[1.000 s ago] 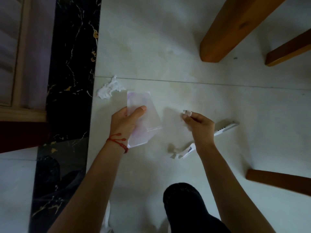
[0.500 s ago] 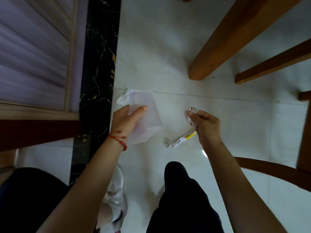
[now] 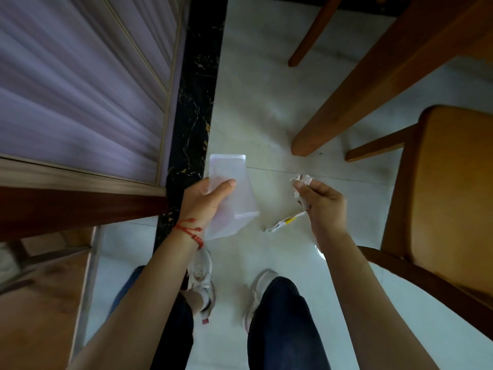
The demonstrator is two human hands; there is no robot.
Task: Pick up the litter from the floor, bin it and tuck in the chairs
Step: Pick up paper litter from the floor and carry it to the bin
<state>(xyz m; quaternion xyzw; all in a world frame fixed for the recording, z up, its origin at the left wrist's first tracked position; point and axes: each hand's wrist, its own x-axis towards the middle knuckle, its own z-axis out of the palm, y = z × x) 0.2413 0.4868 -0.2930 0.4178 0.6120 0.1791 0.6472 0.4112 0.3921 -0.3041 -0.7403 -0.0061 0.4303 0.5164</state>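
Observation:
My left hand (image 3: 204, 202) grips a clear, flattened plastic container (image 3: 236, 201) by its side, above the white floor. To its right, my right hand (image 3: 324, 206) is closed on a crumpled white paper (image 3: 300, 180) that sticks out past the fingertips. A white wrapper strip with a yellow mark (image 3: 284, 224) hangs from the underside of that hand. A wooden chair (image 3: 453, 188) stands at the right, its seat close to my right forearm. The white tissue seen earlier on the floor is not visible now.
A thick wooden table leg (image 3: 344, 108) slants down to the floor ahead of my right hand, with thinner chair legs (image 3: 309, 36) behind it. A lilac panelled cabinet (image 3: 80, 89) and a black marble strip (image 3: 194, 89) run along the left. My white shoes (image 3: 201, 279) stand below.
The view has risen away from the floor. My right hand lifted the wrapper strip off the tiles together with the crumpled paper. My left hand keeps the plastic container.

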